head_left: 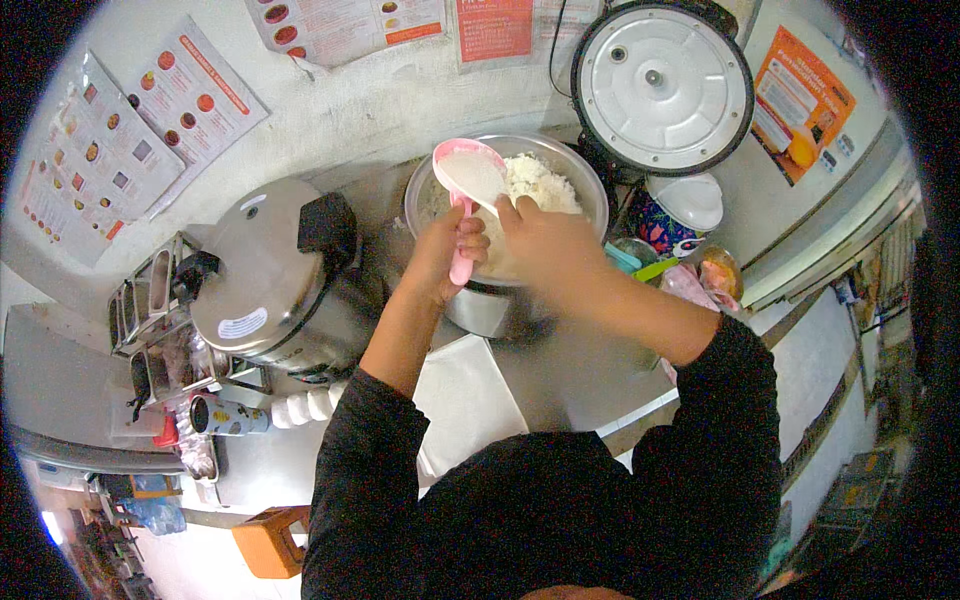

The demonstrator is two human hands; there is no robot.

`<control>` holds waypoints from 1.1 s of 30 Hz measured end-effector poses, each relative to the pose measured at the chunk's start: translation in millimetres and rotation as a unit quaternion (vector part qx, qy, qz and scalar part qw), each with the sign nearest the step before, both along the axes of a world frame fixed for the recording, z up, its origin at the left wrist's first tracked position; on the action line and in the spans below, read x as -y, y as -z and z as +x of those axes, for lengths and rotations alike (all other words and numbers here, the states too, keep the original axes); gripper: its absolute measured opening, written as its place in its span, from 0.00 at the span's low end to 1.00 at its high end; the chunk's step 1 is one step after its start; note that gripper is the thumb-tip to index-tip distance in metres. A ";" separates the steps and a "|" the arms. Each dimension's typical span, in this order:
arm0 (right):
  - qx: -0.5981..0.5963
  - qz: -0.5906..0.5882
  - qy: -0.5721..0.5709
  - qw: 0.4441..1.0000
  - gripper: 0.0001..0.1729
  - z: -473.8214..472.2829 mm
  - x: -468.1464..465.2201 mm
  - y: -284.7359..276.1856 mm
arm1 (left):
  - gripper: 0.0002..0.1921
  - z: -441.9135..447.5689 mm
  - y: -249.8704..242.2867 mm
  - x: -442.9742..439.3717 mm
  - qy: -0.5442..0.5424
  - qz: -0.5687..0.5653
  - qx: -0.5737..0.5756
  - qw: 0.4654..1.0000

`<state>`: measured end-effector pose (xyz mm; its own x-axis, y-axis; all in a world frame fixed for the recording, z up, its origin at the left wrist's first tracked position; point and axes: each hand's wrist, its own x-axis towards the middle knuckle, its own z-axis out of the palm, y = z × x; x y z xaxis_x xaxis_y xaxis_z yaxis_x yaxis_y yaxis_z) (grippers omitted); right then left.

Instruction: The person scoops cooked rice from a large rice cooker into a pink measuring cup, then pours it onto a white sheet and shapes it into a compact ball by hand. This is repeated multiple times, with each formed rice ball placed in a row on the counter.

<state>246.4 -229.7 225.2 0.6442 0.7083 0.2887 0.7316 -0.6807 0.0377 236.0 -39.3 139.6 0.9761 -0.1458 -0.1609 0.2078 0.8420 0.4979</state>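
Note:
My left hand grips the handle of a pink scoop, its bowl up over an open rice cooker. In my right hand, slightly blurred, is what looks like a white rice paddle. The paddle's broad blade lies across the scoop's bowl, so the scoop's contents are hidden. White cooked rice is heaped at the far right side of the metal pot. Both forearms cover part of the pot's near side. The cooker's round lid stands raised behind it.
A closed steel rice cooker stands left, beside a metal rack. A patterned tumbler lies near white rolls. White paper sheets lie in front. On the right are a patterned container and a green-handled utensil.

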 end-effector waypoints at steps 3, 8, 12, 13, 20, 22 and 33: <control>0.026 0.019 -0.050 0.998 0.16 32.2 2.9 -10.8 | 0.07 1.0 3.7 -5.0 -0.019 -0.034 -0.010 0.999; 0.072 0.205 -0.030 0.976 0.14 60.6 15.8 -34.8 | 0.12 6.9 8.4 -14.2 -0.039 -0.082 -0.002 0.996; -0.217 0.278 -0.066 0.933 0.16 72.6 15.7 -8.4 | 0.13 17.8 18.0 -21.2 -0.002 -0.170 -0.034 0.985; -0.239 0.283 -0.091 0.924 0.16 86.1 15.8 11.4 | 0.14 19.5 20.7 -22.8 0.018 -0.192 -0.032 0.981; -0.056 0.224 0.007 0.973 0.23 152.0 14.0 53.8 | 0.14 12.6 9.9 -22.3 0.087 -0.201 -0.050 0.974; -0.039 0.189 0.038 0.981 0.25 145.0 8.1 32.2 | 0.14 8.6 12.9 -22.2 0.031 -0.089 -0.030 0.995; -0.181 0.273 0.014 0.945 0.33 156.5 -19.5 25.3 | 0.13 -29.7 -4.0 -44.0 -0.036 0.063 -0.005 0.997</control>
